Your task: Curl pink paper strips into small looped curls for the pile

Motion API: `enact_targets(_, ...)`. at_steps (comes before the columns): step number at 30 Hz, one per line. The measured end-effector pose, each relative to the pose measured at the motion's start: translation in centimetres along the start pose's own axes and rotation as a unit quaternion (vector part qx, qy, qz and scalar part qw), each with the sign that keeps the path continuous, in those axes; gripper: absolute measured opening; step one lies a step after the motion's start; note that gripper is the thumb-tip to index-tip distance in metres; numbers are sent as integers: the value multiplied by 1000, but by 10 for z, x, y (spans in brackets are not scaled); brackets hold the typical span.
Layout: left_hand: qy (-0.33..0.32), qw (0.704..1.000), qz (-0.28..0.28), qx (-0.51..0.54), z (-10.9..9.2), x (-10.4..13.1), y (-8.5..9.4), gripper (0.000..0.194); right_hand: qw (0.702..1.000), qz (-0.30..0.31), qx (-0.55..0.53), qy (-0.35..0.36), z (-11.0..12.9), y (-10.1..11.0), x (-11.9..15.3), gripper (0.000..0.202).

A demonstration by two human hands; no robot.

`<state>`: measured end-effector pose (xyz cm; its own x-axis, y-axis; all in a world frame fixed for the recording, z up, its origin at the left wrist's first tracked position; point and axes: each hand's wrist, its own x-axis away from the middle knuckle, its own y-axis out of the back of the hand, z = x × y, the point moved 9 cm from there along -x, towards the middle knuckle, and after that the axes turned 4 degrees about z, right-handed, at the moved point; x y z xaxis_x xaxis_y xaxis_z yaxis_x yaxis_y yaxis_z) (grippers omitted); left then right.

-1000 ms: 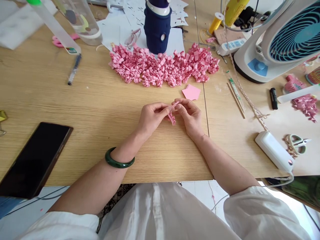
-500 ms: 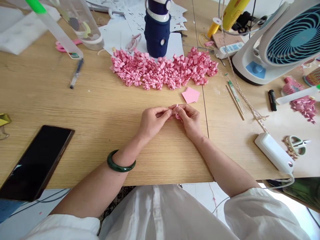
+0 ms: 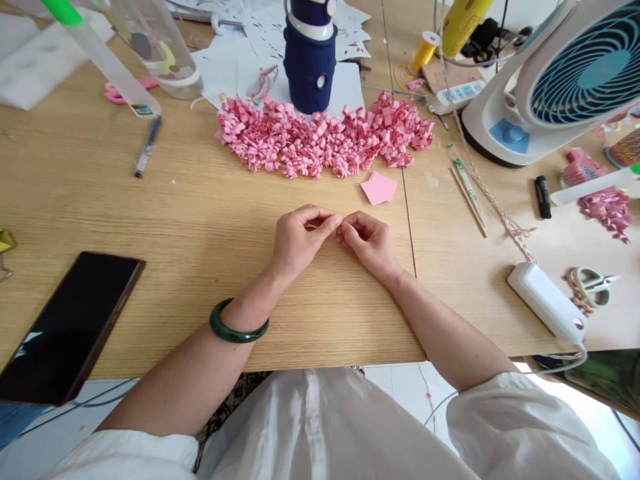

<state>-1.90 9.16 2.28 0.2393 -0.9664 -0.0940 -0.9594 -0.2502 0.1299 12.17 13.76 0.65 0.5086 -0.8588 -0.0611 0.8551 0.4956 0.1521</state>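
Observation:
Over the middle of the table my left hand (image 3: 301, 237) is closed in a pinch, thumb against forefinger. Its fingertips meet those of my right hand (image 3: 370, 241), whose fingers are curled and pressed together. The small pink paper strip seen between the fingers a moment earlier is now hidden by them. Just beyond my right hand lie flat pink star-shaped paper pieces (image 3: 379, 189), apparently stacked. Farther back, a long heap of looped pink paper flowers (image 3: 320, 143) stretches across the table. A dark green bangle (image 3: 239, 321) circles my left wrist.
Behind the flower heap stands a dark blue bottle (image 3: 310, 67) on white paper. To the left lie a phone (image 3: 70, 323) and a pen (image 3: 148, 148). On the right are a fan (image 3: 530, 100), a white power bank (image 3: 547, 300), scissors (image 3: 593, 287) and a black marker (image 3: 543, 197).
The pink strip that showed between my fingers is now covered by them. My right hand has turned slightly and moved left, its fingers more curled. The whole view has shifted a little.

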Motion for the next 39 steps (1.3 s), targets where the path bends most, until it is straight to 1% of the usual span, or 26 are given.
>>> enact_targets(2,-1,1000,-14,-14,-1,1,2,14,1000,3,-21,-7,0,0,1,47)
enact_targets(4,4,1000,-24,5,0,1,3,16,996,10,-86,-28,-3,-1,1,48)
enact_targets(6,30,997,-33,67,6,0,4,21,985,19,-162,-56,-7,-1,0,54)
enact_targets(8,75,984,-44,156,16,0,4,27,973,27,-217,-76,-10,1,-3,63)
enact_targets(11,131,953,-55,268,28,0,2,32,962,27,-257,-86,-11,6,-6,69)
enact_targets(13,144,942,-53,299,31,0,0,34,958,27,-271,-88,-12,7,-7,68)
enact_targets(15,147,943,-51,295,31,-1,1,36,953,33,-291,-84,-13,4,-7,63)
enact_targets(18,142,953,-53,263,31,-1,2,38,949,44,-306,-59,-11,-4,-3,52)
enact_targets(20,136,958,-53,245,31,0,1,39,955,52,-288,-48,-9,-11,0,52)
enact_targets(23,127,964,-56,227,29,3,-2,39,966,54,-247,-43,-6,-18,3,48)
enact_targets(26,109,970,-74,204,26,7,-3,36,975,25,-218,-37,-5,-16,3,46)
enact_targets(28,95,974,-77,192,24,8,-5,33,979,11,-201,-36,-6,-14,3,46)
enact_targets(33,91,979,-37,178,24,7,-13,25,982,-40,-183,-34,-13,-3,3,49)
enact_targets(39,86,981,-17,173,23,6,-14,25,984,-53,-169,-17,-9,1,3,48)
